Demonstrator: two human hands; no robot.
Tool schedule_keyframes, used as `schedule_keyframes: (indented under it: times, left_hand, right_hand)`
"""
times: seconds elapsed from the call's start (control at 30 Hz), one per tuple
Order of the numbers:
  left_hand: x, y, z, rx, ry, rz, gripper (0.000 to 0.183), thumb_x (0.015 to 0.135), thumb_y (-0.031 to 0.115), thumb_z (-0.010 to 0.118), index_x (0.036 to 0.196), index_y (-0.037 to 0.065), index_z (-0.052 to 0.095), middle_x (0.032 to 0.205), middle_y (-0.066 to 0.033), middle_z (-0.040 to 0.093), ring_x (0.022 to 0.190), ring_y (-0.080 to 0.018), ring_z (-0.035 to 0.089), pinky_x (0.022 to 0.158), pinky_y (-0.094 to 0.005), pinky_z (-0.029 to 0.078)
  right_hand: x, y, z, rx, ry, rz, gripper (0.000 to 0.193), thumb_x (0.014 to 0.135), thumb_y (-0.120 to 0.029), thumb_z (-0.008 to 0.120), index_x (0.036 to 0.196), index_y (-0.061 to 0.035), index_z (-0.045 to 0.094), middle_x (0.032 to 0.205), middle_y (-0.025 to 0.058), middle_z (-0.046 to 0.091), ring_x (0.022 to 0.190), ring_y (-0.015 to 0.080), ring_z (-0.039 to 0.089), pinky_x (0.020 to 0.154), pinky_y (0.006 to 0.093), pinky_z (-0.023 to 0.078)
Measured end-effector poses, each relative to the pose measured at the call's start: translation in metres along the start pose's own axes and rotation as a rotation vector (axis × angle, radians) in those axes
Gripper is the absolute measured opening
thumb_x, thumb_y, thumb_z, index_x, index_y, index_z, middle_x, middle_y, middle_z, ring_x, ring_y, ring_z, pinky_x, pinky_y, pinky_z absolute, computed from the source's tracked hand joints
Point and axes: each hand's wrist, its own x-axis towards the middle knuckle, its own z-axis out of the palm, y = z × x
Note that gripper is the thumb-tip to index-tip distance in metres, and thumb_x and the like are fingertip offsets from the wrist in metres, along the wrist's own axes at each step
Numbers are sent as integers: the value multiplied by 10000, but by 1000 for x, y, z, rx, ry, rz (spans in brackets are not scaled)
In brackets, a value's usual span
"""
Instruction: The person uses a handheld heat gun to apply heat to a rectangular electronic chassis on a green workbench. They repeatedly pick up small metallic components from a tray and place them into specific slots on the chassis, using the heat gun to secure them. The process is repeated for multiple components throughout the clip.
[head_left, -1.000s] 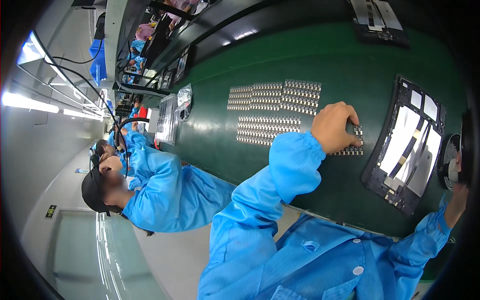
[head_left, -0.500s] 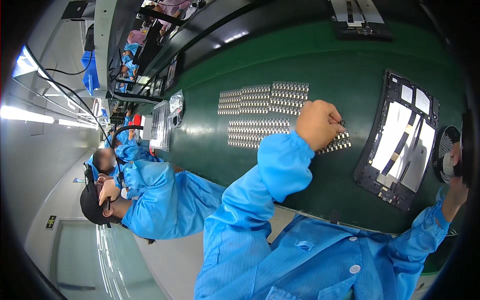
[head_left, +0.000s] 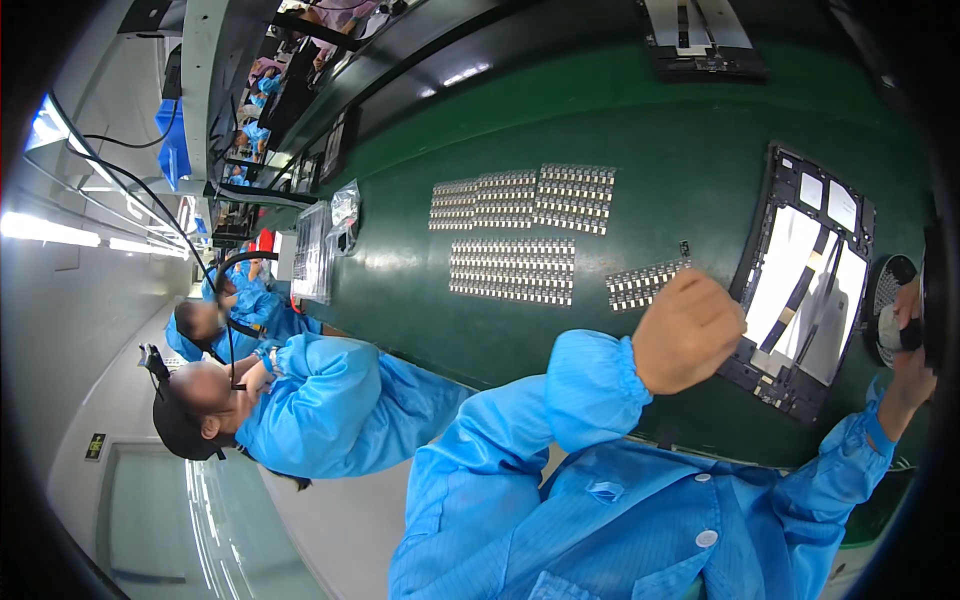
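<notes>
Left hand (head_left: pixel 690 335) had pulled down and a bit right since half a second earlier, so the small sheet of boards (head_left: pixel 640 287) it had been covering was now mostly in plain sight. That sheet lay tilted on the green table (head_left: pixel 410 320), right of centre in the frame, with a little bit poking up at its right end. Hand was just below that end, overlapping the left edge of the big dark panel (head_left: pixel 800 285) from this angle. Its fingers were curled under, tips hidden, so I couldn't tell how open they were or if they had hold of anything.

Right hand (head_left: pixel 908 305) sat at the far right edge, fingers bent up against some pale thing (head_left: pixel 889 328); too dark to say whether it was actually gripped.

More boards sat mid-frame, an upper row (head_left: pixel 508 198) and a lower row (head_left: pixel 512 270). Second panel (head_left: pixel 705 42) was up top right, clear plastic trays (head_left: pixel 313 250) were left of the boards, and a co-worker (head_left: pixel 320 400) in blue was lower left.
</notes>
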Motion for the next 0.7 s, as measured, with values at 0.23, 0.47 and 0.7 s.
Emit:
schedule_keyframes:
  times: [0.23,0.47,0.7]
  left_hand:
    - [5,17,39,-193,-43,70,230,603,34,748,811,66,656,781,-42,627,884,-222,618,828,-401,454]
    - [2,29,61,-241,-86,67,215,615,-32,757,791,42,657,768,-90,653,779,-246,644,732,-383,489]
    - [16,40,71,-271,-101,23,193,626,-61,724,778,26,642,777,-102,653,727,-248,613,662,-315,478]
  right_hand:
    - [13,31,-63,-61,-353,-267,350,857,-69,571,1173,23,452,691,40,507,594,123,496,584,254,408]
    - [17,6,-38,65,-348,-443,466,758,33,667,1179,17,468,1052,222,608,907,263,647,791,350,531]
    - [27,-16,-68,-55,-268,-402,509,750,-22,724,1188,71,481,794,131,672,638,161,650,596,246,517]
